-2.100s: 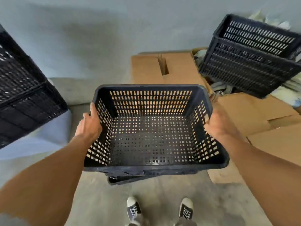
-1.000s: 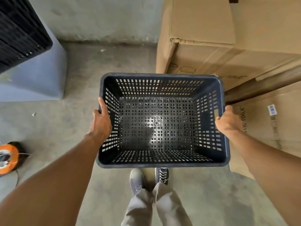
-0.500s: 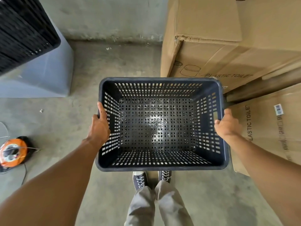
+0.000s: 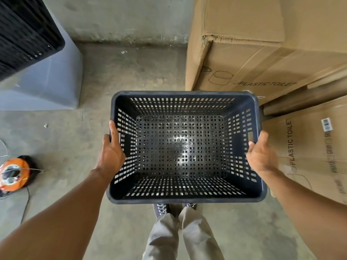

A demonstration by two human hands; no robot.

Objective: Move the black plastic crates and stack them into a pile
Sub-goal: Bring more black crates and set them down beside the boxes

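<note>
A black perforated plastic crate is held level in front of me, above the concrete floor and my feet, its open top facing up and nothing inside. My left hand grips its left rim, thumb along the top edge. My right hand grips the right rim at the handle cut-out. More black crates sit at the upper left, resting on a grey block; only their slatted side shows.
Large cardboard boxes marked "PLASTIC TOILET" stand close on the right, another box right beside the crate. An orange cable reel with loose wire lies on the floor at left. The wall runs along the top.
Over two seconds the view swung down from a cardboard pile to the floor between the grey block and the boxes. In the last half second the crate dropped slightly in view; both grips are unchanged.
</note>
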